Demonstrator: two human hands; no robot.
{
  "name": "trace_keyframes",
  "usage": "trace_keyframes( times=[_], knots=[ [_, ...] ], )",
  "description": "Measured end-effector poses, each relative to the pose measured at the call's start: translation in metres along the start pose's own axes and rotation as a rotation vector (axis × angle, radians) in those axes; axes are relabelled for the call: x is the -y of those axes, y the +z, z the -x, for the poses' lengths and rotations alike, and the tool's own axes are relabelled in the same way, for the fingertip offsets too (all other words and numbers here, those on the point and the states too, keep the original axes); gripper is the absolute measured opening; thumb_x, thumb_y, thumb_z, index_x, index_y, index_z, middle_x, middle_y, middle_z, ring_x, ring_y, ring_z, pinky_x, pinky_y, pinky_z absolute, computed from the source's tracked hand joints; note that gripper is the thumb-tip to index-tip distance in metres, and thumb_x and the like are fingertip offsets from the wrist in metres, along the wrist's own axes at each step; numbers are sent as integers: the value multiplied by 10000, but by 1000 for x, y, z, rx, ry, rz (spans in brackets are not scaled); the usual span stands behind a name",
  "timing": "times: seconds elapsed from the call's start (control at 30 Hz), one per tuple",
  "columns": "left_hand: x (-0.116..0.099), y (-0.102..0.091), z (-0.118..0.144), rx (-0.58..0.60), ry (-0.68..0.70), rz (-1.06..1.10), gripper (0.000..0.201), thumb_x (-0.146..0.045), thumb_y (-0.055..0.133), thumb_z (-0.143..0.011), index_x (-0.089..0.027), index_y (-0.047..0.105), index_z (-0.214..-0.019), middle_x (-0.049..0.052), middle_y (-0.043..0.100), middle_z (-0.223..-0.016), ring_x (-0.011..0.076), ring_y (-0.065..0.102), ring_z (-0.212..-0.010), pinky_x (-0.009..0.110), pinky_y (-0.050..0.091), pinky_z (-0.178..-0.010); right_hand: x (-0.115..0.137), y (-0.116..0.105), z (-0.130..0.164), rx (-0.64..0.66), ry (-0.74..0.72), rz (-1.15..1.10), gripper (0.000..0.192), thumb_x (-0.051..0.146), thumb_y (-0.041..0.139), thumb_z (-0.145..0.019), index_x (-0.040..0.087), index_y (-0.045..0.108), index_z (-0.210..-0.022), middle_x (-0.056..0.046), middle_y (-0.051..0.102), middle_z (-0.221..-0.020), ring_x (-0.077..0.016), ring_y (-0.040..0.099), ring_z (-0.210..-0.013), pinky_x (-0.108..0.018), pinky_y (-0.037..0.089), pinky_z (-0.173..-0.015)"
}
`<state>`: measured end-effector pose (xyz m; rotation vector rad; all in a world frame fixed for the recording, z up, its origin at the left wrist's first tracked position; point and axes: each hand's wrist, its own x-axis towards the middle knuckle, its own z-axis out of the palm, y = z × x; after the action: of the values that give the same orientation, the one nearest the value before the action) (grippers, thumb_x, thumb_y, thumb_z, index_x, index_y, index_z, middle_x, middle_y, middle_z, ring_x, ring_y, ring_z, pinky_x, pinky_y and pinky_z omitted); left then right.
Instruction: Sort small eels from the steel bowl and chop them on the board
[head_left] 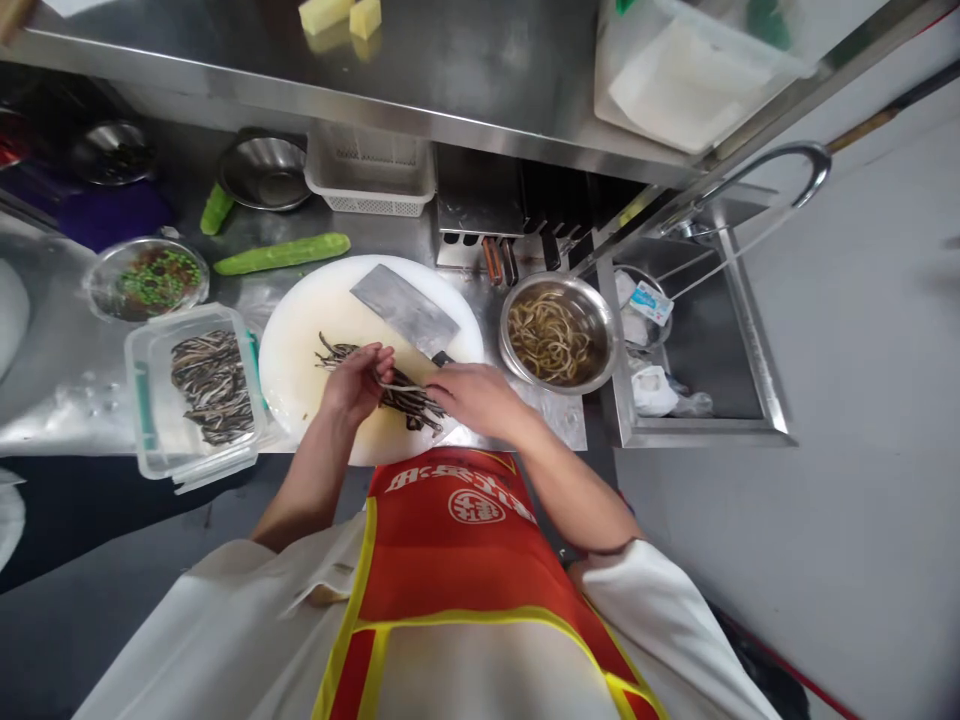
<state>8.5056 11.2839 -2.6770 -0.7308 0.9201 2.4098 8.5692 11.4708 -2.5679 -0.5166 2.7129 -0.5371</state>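
Observation:
On the round white cutting board point(300, 300) lies a bunch of thin dark strips point(412, 403) that look like eel. Between my hands stretches a single pale-sided eel strip point(406, 387). My left hand point(358, 384) is curled, palm turned up, holding the strip's left end near its fingertips. My right hand point(478, 398) pinches the right end between thumb and fingers, over the bunch. A cleaver point(405, 308) lies flat on the board beyond my hands, its blade up-left and its dark handle partly hidden by my right hand.
Left of the board, a clear plastic box point(154, 380) holds more dark strips. At right, a steel bowl point(607, 350) contains whole eel-like strands in liquid. Behind stand a cucumber point(281, 254), white basket point(371, 200) and knife rack point(480, 215). A sink point(720, 350) adjoins; a steel shelf point(480, 70) overhangs.

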Motion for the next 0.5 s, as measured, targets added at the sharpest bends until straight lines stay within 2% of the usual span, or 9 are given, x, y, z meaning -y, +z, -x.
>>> trace_keyframes(
  times=[0.13, 0.27, 0.33, 0.4, 0.5],
  knots=[
    [-27, -18, -8, -81, 195, -91, 86, -72, 572, -848, -134, 620, -884, 43, 697, -709, 100, 583, -492, 192, 462, -431, 1, 40, -20, 36, 23, -36, 285, 271, 413, -1015, 224, 694, -1018, -75, 724, -1069, -254, 666, -1010, -337, 476, -833],
    [-32, -27, -22, -154, 368, -278, 73, -110, 555, -845, -151, 606, -879, 46, 690, -720, 120, 598, -547, 241, 519, -548, -5, 75, -37, 71, 63, -13, 320, 262, 374, -1008, 235, 688, -1061, -64, 723, -1114, -257, 678, -1020, -358, 520, -823],
    [-29, -35, -28, -247, 473, -489, 78, -123, 575, -825, -160, 616, -880, 34, 679, -732, 134, 613, -610, 276, 541, -660, -10, 87, -39, 94, 94, -9, 303, 238, 403, -985, 254, 697, -1058, -51, 730, -1105, -244, 686, -1007, -347, 535, -813],
    [-29, -45, -34, -350, 585, -801, 94, -145, 626, -791, -169, 643, -881, 23, 657, -748, 168, 623, -710, 332, 535, -802, -14, 92, -36, 104, 132, -25, 267, 237, 462, -959, 274, 708, -1058, -46, 731, -1114, -229, 689, -1003, -324, 542, -825],
    [-37, -58, -41, -426, 667, -1238, 103, -202, 677, -767, -182, 655, -865, 28, 601, -776, 249, 621, -863, 451, 474, -965, -21, 85, -22, 83, 208, -122, 212, 292, 547, -939, 304, 718, -1065, -34, 716, -1162, -211, 678, -1042, -280, 535, -873]
  ],
)
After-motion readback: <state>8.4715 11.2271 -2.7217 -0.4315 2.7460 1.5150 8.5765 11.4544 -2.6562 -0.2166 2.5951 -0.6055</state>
